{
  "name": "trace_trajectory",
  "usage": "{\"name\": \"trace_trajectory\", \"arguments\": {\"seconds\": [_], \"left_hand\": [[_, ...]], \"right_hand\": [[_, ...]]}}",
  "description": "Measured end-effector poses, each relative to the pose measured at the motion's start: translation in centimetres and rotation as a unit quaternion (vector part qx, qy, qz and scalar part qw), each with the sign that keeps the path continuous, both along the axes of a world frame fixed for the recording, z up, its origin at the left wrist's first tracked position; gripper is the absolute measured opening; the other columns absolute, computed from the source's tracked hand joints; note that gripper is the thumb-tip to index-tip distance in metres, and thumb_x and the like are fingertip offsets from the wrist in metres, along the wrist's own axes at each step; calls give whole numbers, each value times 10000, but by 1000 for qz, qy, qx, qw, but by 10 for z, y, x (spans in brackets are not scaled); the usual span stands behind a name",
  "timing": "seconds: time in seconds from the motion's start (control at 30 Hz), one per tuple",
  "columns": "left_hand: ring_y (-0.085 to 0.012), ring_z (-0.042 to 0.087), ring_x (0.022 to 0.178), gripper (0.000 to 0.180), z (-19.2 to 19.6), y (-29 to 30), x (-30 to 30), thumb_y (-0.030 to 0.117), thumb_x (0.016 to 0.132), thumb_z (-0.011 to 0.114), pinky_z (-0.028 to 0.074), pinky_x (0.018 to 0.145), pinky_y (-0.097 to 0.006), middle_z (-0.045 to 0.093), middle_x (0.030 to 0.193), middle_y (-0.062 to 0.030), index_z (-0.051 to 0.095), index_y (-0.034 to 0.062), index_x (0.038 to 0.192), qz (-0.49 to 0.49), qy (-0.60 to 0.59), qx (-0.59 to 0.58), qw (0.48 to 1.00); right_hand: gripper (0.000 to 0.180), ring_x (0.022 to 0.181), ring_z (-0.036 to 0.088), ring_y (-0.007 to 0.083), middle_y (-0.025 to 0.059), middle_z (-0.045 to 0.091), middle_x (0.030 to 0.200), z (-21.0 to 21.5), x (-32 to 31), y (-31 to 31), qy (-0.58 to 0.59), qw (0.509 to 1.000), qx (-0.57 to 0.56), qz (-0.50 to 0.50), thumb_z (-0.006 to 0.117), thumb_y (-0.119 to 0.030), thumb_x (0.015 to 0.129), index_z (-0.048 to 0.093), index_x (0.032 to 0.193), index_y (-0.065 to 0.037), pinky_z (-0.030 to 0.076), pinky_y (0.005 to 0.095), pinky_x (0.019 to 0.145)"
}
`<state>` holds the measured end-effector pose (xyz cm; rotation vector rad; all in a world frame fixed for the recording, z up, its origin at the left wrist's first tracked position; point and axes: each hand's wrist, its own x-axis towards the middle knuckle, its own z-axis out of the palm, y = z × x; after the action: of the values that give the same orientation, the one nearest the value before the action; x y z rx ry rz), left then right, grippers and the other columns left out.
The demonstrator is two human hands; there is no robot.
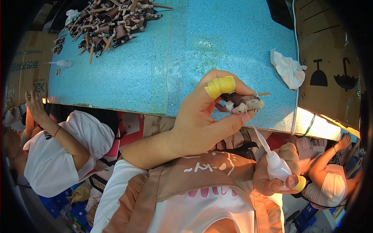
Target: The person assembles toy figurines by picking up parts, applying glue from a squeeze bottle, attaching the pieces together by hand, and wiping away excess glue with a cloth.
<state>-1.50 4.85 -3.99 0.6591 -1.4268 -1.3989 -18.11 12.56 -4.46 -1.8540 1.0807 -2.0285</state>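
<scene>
My left hand (211,106), with yellow tape round a finger, is closed on a small brown and cream figurine (243,103). A thin tan stick-like piece (264,94) juts out at the figurine's right end. In my right hand (289,163), which also wears yellow tape, is a white squeeze bottle (278,167) with a long thin nozzle. That nozzle slants up and left, its tip at the underside of the figurine by my left thumb. Whether the tip touches the figurine or stops just short, I cannot tell.
Many similar figurines with tan sword-like pieces lie heaped (112,25) at the table's far left. Near them rests another small nozzle bottle (64,63). A crumpled white tissue (287,70) lies right, beside a cardboard box (330,50). People sit at left (70,151) and right (330,182).
</scene>
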Motion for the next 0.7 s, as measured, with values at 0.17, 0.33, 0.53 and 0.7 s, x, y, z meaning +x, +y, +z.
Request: {"name": "trace_trajectory", "arguments": {"seconds": [0.17,0.33,0.53,0.7], "left_hand": [[-178,526,929,341,-2,0,-1,-88,734,596,428,821,-290,432,1040,-105,488,-8,1047,-1,6,1,1000],[-182,532,930,339,-3,1,-1,-86,737,599,430,821,-293,432,1042,-102,485,-7,1046,-1,5,-5,1000],[-183,531,942,332,-3,2,0,-94,738,585,432,824,-297,433,1052,-102,484,-6,1042,10,6,17,1000],[-183,530,945,327,0,2,1,-102,738,569,433,826,-298,437,1055,-104,484,-8,1039,6,-8,20,1000]], "right_hand": [[227,510,373,150,14,437,641,5,-4,-1,25,1000,-8,1,507,-314,858,445,1022,-170,259,295,475],[213,490,361,152,19,442,634,4,4,-7,5,1000,-16,-17,508,-303,857,437,998,-160,242,297,466],[199,494,382,153,21,455,643,5,-3,-1,-4,999,-23,-25,499,-292,865,437,995,-155,245,296,470],[227,489,387,153,26,461,639,5,-4,-2,7,1000,6,0,486,-291,868,457,1047,-154,253,295,476]]}}
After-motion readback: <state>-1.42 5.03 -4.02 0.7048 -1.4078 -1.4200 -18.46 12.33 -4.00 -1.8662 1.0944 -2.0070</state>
